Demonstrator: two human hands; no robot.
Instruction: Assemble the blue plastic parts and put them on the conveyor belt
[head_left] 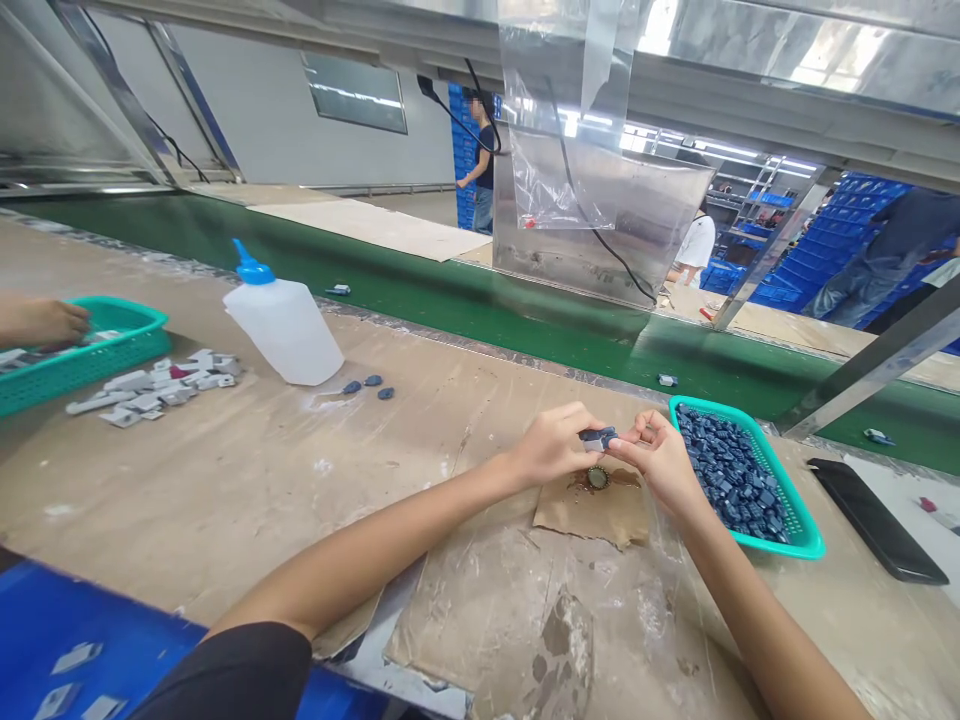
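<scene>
Black sleeve (232,675) nearest; farther off, a blue-capped squeeze bottle (285,330). Left hand (559,442) grips a dark-blue-and-white plastic piece (597,439) above a round metal cap (598,478); right hand (666,465) pinches its other end, near a green basket (811,540) of dark-blue parts (735,475).

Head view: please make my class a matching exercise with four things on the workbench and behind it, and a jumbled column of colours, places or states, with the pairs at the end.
Things
1. Bottle
2. Belt
3. Heap of pale parts
4. Left hand and right hand

Descriptions
A. Between the left basket and the bottle
B. Both on one small piece
C. Whitish, with a blue cap
D. Green, along the table's far edge

Pairs: 1-C, 2-D, 3-A, 4-B
</scene>
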